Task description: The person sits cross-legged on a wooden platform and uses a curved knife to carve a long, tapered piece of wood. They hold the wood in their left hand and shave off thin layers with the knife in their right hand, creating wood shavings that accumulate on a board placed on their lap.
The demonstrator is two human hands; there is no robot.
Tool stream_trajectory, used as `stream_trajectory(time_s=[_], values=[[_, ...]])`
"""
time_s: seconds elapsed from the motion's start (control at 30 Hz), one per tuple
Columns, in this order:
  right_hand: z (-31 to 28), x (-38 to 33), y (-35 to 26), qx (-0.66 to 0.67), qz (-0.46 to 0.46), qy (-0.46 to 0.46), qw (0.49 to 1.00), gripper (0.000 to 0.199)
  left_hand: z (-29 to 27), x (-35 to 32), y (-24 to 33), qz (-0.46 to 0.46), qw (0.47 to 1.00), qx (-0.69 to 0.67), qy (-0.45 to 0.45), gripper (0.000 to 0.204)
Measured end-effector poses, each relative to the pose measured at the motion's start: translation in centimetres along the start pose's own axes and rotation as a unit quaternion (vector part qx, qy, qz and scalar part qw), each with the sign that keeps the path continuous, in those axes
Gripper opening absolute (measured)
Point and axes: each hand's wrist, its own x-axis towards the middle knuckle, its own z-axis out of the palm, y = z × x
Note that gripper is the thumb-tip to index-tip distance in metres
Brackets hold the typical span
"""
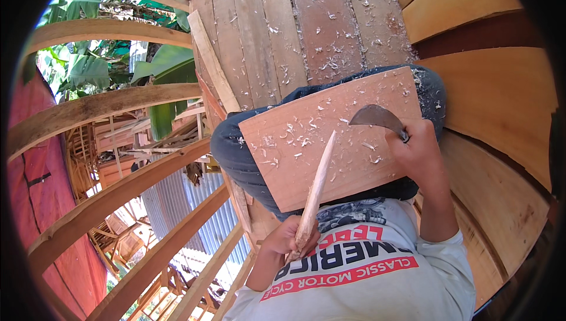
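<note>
My left hand is closed round the thick lower end of a whittled wooden stick. The stick slants up and tapers to a point over the board. In my right hand is a knife with a short, broad, curved blade; its handle is mostly hidden in my fist. The blade points left, apart from the stick. Across my lap lies a flat rectangular wooden board, with pale wood shavings scattered over it.
I sit cross-legged in jeans on a plank floor strewn with shavings. Wooden railing slats run along the left, with banana leaves and corrugated sheets beyond. Wide wooden boards form a wall at right.
</note>
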Motion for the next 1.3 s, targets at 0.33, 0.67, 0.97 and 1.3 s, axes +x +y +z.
stream_trajectory(time_s=[0.33, 0.67, 0.97, 1.3], values=[[0.0, -1.8, -1.0, -0.007, -0.135, -0.039, 0.990, 0.018, 1.1, -0.1, 1.1, -0.028, 0.998, 0.040, 0.030, 0.050], [-1.0, -0.6, -0.7, -0.006, -0.121, 0.060, 0.991, 0.012, 1.0, 0.1, 0.4, -0.042, 0.999, 0.000, 0.015, 0.048], [-2.0, -1.0, -1.2, -0.070, -0.140, 0.096, 0.983, 0.014, 1.1, -0.6, 0.8, -0.065, 0.992, 0.078, 0.076, 0.054], [-0.8, -2.2, -1.1, -0.118, -0.099, 0.044, 0.987, 0.016, 2.4, -1.3, 1.4, -0.021, 0.961, 0.250, 0.117, 0.060]])
